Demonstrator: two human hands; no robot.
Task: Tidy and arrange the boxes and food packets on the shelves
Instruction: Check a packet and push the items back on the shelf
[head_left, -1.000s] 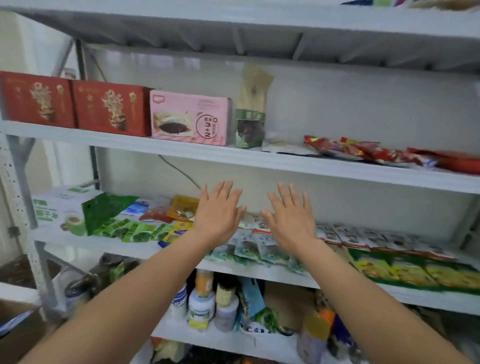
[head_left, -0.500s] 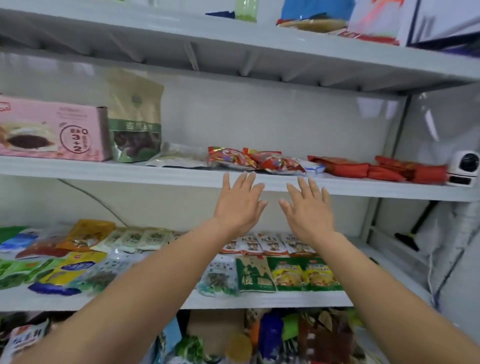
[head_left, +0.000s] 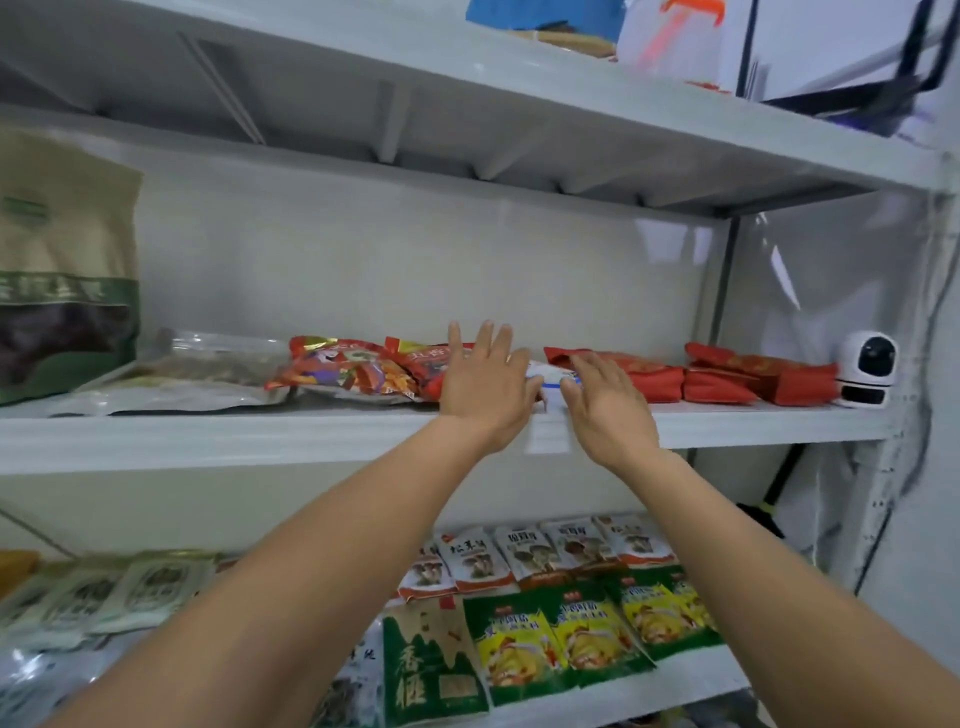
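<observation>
Two bare hands are being held up at the middle shelf, fingers straight, nothing grasped. A white packet is being flanked on that shelf: the left hand is placed just to its left, in front of bright snack bags, and the right hand just to its right, by red packets. Both seem equally near; the packet's long axis is being hidden.

Bright, even light; blurred, warped edges
</observation>
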